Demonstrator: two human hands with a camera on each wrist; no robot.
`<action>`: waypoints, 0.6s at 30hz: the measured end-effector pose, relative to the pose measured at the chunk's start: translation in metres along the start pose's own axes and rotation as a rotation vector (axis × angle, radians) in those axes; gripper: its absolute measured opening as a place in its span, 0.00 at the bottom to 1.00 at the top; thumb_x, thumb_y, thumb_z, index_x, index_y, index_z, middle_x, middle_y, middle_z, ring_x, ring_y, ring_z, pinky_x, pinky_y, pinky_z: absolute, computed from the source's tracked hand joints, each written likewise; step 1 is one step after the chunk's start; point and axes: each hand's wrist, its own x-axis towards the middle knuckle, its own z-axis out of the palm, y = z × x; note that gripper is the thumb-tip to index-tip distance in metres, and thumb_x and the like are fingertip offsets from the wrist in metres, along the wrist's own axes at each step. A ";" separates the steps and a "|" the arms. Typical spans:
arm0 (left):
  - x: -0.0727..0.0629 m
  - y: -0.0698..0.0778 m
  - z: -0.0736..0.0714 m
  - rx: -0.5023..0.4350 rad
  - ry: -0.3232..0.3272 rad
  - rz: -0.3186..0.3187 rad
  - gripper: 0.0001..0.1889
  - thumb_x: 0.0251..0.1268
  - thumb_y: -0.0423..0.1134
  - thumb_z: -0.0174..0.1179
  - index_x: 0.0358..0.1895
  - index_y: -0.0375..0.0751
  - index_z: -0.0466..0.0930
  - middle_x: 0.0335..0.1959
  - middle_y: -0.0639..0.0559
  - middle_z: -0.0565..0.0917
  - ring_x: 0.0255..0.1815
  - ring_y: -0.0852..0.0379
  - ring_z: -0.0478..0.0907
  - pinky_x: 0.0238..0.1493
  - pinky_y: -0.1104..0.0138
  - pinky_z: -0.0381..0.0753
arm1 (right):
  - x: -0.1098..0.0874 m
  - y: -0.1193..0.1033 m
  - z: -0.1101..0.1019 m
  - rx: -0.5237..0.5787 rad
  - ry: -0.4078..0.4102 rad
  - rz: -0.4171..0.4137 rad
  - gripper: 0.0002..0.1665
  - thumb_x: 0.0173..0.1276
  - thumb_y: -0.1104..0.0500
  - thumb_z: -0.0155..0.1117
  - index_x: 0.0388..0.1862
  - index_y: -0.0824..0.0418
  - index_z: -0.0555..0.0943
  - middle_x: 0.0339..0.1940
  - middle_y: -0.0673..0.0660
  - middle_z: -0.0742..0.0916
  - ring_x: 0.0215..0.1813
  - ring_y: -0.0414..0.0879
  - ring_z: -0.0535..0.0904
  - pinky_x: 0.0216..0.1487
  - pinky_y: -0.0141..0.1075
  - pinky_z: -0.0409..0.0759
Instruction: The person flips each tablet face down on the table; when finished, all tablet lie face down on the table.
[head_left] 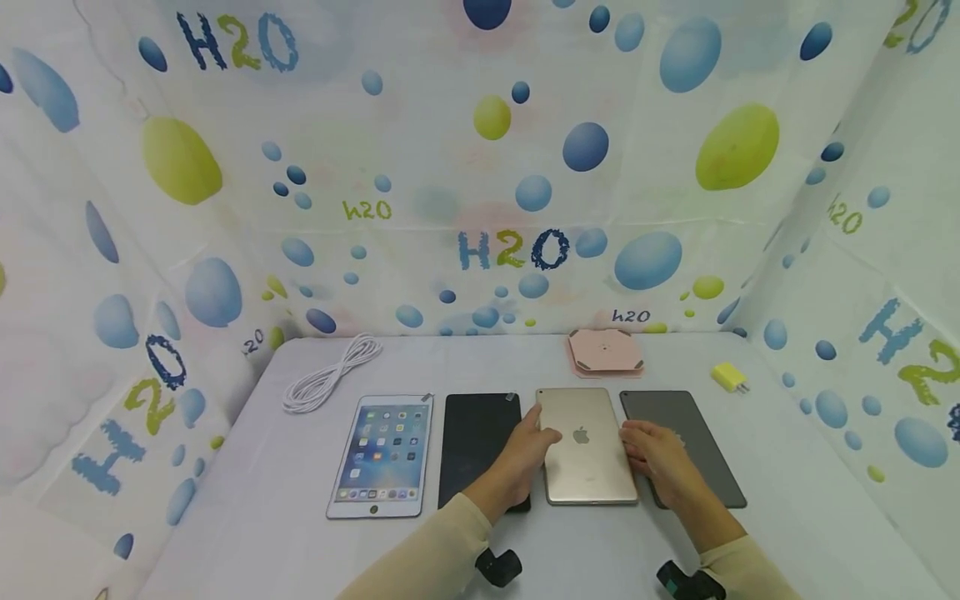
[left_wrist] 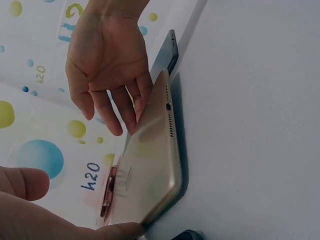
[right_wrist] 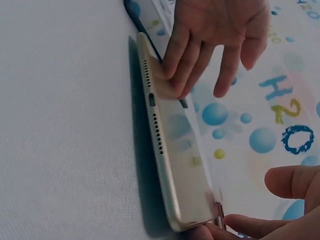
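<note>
Altogether four tablets [head_left: 590,462], two hands [head_left: 513,461] flanking one

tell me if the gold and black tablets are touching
Apart. The head view shows a white strip between the gold tablet and the black tablet, above and below the left hand.

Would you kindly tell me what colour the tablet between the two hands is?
Gold; the tablet shows best in the head view.

Gold tablet [head_left: 592,471], logo-marked back upward, between black tablet [head_left: 472,442] and dark grey tablet [head_left: 701,446]
</note>
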 end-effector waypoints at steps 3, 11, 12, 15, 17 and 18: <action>-0.001 -0.002 0.000 0.007 0.008 0.020 0.41 0.69 0.39 0.55 0.83 0.43 0.49 0.83 0.34 0.48 0.82 0.29 0.43 0.76 0.32 0.44 | -0.001 0.000 0.000 0.000 -0.004 -0.004 0.34 0.81 0.56 0.50 0.74 0.78 0.61 0.68 0.72 0.73 0.59 0.54 0.75 0.59 0.42 0.79; -0.002 -0.004 -0.002 0.023 0.029 0.018 0.37 0.68 0.39 0.56 0.81 0.44 0.56 0.78 0.29 0.58 0.75 0.28 0.61 0.74 0.38 0.60 | -0.001 -0.003 -0.001 -0.059 -0.010 -0.008 0.33 0.82 0.55 0.49 0.76 0.74 0.60 0.71 0.73 0.71 0.64 0.58 0.74 0.65 0.50 0.77; -0.004 -0.004 -0.003 0.025 0.038 0.021 0.36 0.68 0.39 0.56 0.80 0.44 0.58 0.76 0.29 0.61 0.74 0.28 0.64 0.73 0.39 0.63 | -0.001 -0.003 -0.001 -0.065 -0.011 -0.011 0.33 0.81 0.55 0.49 0.76 0.74 0.60 0.71 0.73 0.71 0.64 0.59 0.74 0.66 0.51 0.76; -0.010 -0.002 -0.012 0.017 0.055 0.052 0.32 0.69 0.39 0.56 0.77 0.43 0.64 0.74 0.31 0.66 0.71 0.34 0.71 0.69 0.44 0.73 | -0.001 -0.002 -0.002 -0.072 -0.020 -0.026 0.34 0.81 0.54 0.50 0.76 0.74 0.59 0.72 0.74 0.70 0.66 0.61 0.73 0.68 0.54 0.74; -0.018 -0.001 -0.024 -0.007 0.065 0.092 0.30 0.71 0.39 0.56 0.75 0.41 0.66 0.74 0.33 0.68 0.70 0.38 0.72 0.66 0.48 0.77 | -0.001 0.000 -0.002 -0.071 -0.027 -0.032 0.35 0.81 0.54 0.51 0.76 0.74 0.59 0.73 0.74 0.69 0.68 0.63 0.72 0.69 0.55 0.74; -0.022 0.000 -0.032 -0.028 0.071 0.114 0.29 0.72 0.38 0.55 0.75 0.40 0.66 0.74 0.33 0.67 0.71 0.39 0.71 0.65 0.50 0.78 | -0.002 0.001 -0.002 -0.073 -0.032 -0.035 0.35 0.81 0.54 0.50 0.77 0.74 0.59 0.74 0.74 0.69 0.69 0.65 0.71 0.69 0.55 0.74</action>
